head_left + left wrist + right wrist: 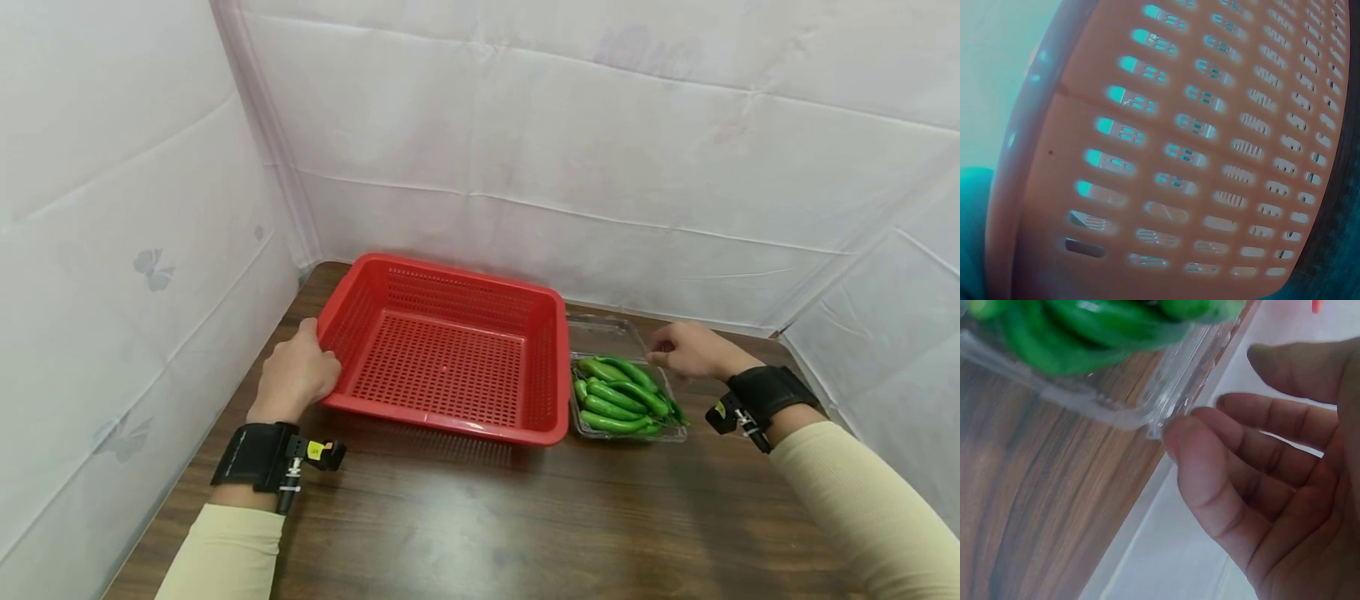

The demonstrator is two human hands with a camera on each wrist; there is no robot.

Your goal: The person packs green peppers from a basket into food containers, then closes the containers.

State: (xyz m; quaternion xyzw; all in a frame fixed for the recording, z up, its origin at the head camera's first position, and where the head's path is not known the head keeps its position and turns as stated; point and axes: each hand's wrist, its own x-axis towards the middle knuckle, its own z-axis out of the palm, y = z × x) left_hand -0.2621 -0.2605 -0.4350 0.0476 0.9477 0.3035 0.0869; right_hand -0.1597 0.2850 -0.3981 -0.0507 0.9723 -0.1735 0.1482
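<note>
The red basket [450, 358] stood empty on the table [525, 517], the left hand [294, 377] gripping its rim. Every green pepper [618, 396] lay in the clear tray [678, 433] — the right hand [686, 350], fingers loosely apart, touched the tray's corner — nothing moved across yet.

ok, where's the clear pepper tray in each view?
Head: clear tray of green peppers sits right of centre, beside the red basket, right hand at its far corner.
Left wrist: not in it; only the basket wall.
Right wrist: top left, tray corner touching a fingertip.
Shared landmark: the wooden table.
</note>
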